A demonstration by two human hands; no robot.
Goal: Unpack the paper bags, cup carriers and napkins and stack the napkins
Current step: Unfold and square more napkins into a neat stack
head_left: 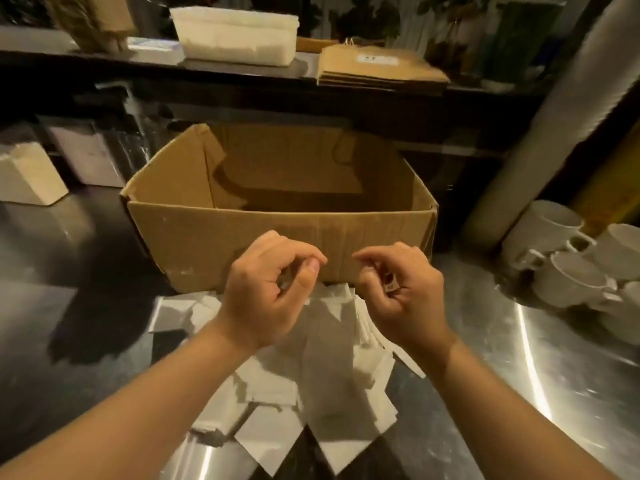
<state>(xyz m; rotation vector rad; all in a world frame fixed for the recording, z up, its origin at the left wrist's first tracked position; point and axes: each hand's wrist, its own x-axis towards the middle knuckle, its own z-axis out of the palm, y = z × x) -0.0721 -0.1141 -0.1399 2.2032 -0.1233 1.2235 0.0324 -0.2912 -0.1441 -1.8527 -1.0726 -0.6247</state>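
— Where are the napkins [322, 368] right now?

— Spread in a loose, messy heap on the steel worktop [519, 358], running from the worktop's near edge up to the front wall of the cardboard box [277, 216]. They overlap at all angles; nothing is squared into a stack.

— And the hands?

— Both hover above the far end of that heap, just in front of the box. The left hand [266, 289] has its fingers curled, thumb and forefinger drawn together, with a bit of white paper showing at the thumb tip; whether it actually pinches a napkin I cannot tell. The right hand [398, 289] is curled the same way, and something small and pale shows between its fingers, too small to name. The two hands are close together but not touching.

— Anything in the box?

— Its top is open, flaps folded in, and only brown cardboard shows inside.

— The other items?

— On the dark shelf [104, 60] along the far edge, a flat pile of brown paper bags [381, 69] lies right of centre, and a white tub [235, 36] stands left of them. White cups [571, 265] are stacked at the right edge of the worktop, beside a tall pale column [554, 126]. A white block [27, 178] stands at the left edge.
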